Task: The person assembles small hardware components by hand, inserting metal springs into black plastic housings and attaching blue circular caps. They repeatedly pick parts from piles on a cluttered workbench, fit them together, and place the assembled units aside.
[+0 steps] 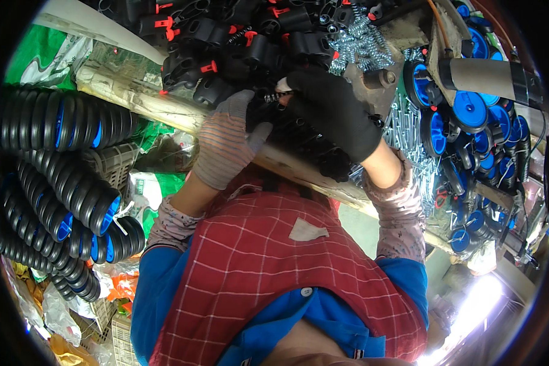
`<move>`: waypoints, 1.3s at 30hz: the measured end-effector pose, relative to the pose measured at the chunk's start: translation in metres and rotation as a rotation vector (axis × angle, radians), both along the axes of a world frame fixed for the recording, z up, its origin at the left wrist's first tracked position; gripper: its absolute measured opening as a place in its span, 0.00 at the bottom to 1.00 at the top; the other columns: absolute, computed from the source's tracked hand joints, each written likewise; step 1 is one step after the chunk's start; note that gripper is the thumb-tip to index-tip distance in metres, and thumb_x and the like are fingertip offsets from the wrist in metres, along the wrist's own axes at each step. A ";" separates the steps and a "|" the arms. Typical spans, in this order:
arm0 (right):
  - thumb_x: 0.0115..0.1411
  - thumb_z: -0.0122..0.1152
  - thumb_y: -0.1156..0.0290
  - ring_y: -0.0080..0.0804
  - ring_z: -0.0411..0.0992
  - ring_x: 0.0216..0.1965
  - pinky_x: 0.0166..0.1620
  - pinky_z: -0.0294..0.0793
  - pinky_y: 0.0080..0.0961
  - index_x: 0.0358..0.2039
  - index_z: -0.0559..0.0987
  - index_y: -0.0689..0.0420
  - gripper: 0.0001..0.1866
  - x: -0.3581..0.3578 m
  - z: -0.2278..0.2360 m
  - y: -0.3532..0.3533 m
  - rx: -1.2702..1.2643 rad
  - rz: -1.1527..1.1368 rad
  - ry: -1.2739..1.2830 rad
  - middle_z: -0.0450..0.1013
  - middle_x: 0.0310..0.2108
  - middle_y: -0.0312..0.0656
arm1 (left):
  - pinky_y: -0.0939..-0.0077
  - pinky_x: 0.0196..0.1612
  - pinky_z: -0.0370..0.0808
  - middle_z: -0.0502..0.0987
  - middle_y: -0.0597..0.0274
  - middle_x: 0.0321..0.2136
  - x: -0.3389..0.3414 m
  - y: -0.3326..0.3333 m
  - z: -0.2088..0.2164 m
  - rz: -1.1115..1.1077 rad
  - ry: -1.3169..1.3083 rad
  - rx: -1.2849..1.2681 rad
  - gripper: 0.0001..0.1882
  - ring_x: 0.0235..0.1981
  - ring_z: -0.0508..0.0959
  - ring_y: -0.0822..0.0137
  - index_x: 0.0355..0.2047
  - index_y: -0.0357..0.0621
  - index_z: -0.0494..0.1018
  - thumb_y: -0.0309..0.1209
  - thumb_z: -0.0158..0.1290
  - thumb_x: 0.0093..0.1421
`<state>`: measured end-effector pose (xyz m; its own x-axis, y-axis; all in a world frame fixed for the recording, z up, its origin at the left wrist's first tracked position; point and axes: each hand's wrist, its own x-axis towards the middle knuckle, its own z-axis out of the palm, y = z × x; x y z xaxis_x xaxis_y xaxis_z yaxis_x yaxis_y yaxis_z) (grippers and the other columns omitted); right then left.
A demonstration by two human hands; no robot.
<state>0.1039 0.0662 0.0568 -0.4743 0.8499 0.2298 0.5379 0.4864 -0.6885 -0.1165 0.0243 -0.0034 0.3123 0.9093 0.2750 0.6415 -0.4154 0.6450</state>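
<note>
My left hand (224, 141), in a grey striped glove, is closed at the near edge of a heap of black plastic caster housings (210, 32). Its thumb and fingers grip a dark plastic part, mostly lost in shadow among the other black pieces. Just to the right, my right hand (335, 110) wears a black glove with bare or pale fingertips showing. Those fingertips pinch a small coil spring (271, 97) that points toward the left hand. Several housings carry red tabs (208, 67). Whether the spring touches the held part cannot be told.
Loose springs (361, 46) lie heaped beyond my right hand, with long bolts (409, 131) to its right. A metal post (379, 79) stands between. Blue-and-black wheels (470, 110) crowd the right; rows of black wheels (61, 119) stack at left. A wooden beam (146, 97) edges the bench.
</note>
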 end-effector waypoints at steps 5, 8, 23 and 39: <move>0.54 0.65 0.79 0.42 0.77 0.43 0.41 0.78 0.30 0.43 0.81 0.57 0.14 -0.027 -0.008 0.008 0.334 0.135 -0.364 0.76 0.41 0.43 | 0.57 0.45 0.78 0.78 0.46 0.43 0.002 -0.001 -0.003 0.017 -0.099 0.073 0.30 0.40 0.80 0.46 0.54 0.36 0.69 0.39 0.65 0.56; 0.55 0.62 0.80 0.41 0.77 0.47 0.42 0.79 0.30 0.44 0.80 0.58 0.15 -0.033 -0.005 0.006 0.351 0.262 -0.514 0.75 0.45 0.44 | 0.59 0.44 0.79 0.79 0.47 0.43 -0.001 -0.001 -0.009 -0.017 -0.142 -0.077 0.27 0.40 0.80 0.46 0.52 0.36 0.71 0.38 0.64 0.57; 0.56 0.65 0.76 0.41 0.78 0.30 0.34 0.75 0.32 0.37 0.83 0.56 0.08 0.075 -0.012 0.004 0.204 -0.140 -0.366 0.80 0.32 0.43 | 0.59 0.43 0.78 0.73 0.52 0.53 -0.030 0.045 0.060 -0.159 0.637 -0.231 0.21 0.44 0.79 0.48 0.51 0.46 0.75 0.43 0.57 0.61; 0.56 0.61 0.70 0.33 0.72 0.33 0.33 0.71 0.32 0.45 0.81 0.44 0.15 0.073 -0.037 0.021 0.633 0.209 -0.965 0.71 0.36 0.36 | 0.60 0.39 0.80 0.77 0.49 0.47 -0.039 0.021 -0.003 -0.179 0.011 0.158 0.18 0.40 0.80 0.47 0.40 0.43 0.72 0.22 0.65 0.51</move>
